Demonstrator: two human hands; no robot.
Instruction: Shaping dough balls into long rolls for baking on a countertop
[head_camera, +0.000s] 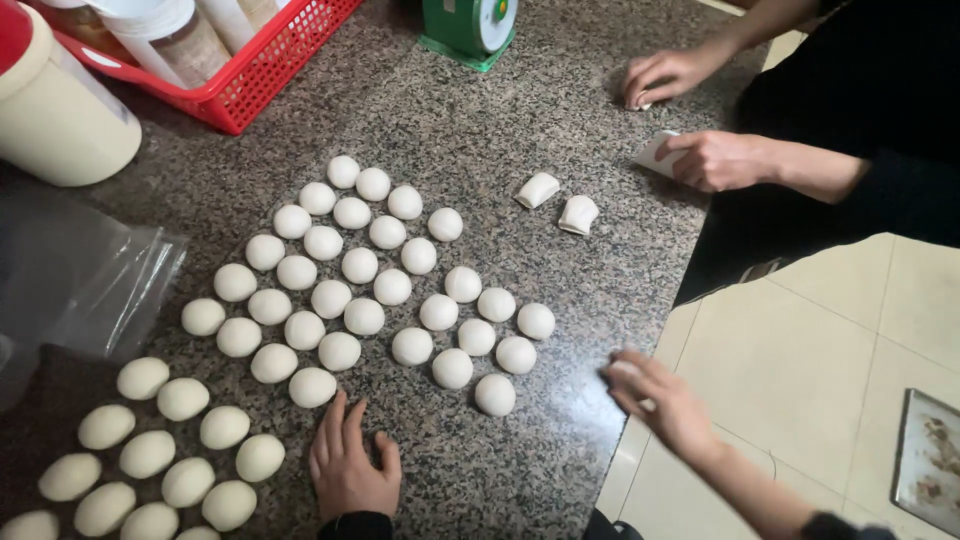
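A speckled grey stone table (520, 130) seen from above. At the far left stands a cream-coloured container (55, 110) with a red lid, and beside it a red plastic basket (255, 85) holding bottles. Below these lies a crumpled clear plastic bag (85, 275). In the lower left corner sit oval dough pieces (150, 452) in loose rows.

Toward the middle, round white dough balls (360, 265) are set out in diagonal rows, close together but mostly not touching. The left hand (348, 462) rests palm down on the table just below the nearest ball, fingers spread and holding nothing. At the top edge stands a green kitchen scale (470, 25).

Right of the rows lie two small folded dough pieces (558, 202), side by side. The right hand (655, 400) hovers at the table's right edge near the last dough balls; it is blurred, fingers loosely curled with something pale at them, and its grip cannot be told.

At the upper right, another person's two hands (700, 115) each press a piece of white dough against the table. Beyond the table edge is pale tiled floor (800, 370).
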